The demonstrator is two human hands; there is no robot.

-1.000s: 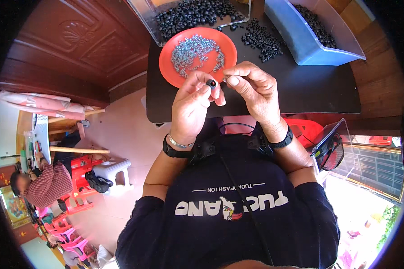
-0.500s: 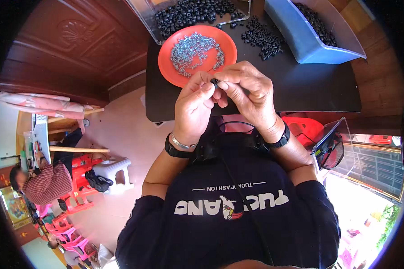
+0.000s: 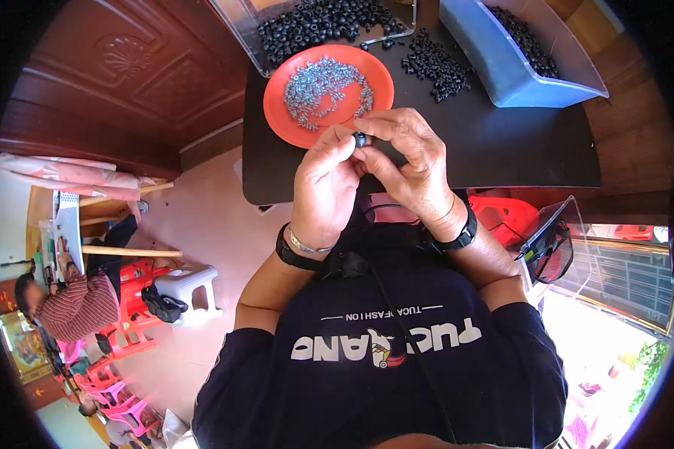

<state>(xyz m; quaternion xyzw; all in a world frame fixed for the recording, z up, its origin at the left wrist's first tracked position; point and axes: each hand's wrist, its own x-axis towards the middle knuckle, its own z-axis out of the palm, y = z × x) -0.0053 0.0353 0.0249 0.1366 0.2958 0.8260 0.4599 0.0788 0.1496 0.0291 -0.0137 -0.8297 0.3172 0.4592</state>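
Daylight is bright and even. Overexposure washes out the area below and right of the right hand (image 3: 408, 161). Focus is sharp around both hands. Fisheye bending and dark vignetting increase toward the rim.

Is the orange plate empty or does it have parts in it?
Not empty. The orange plate holds a spread heap of small silvery metal parts across its middle; its rim is bare.

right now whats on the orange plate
The orange plate holds a heap of small silvery metal pieces. Its near edge is covered by the left hand and right hand.
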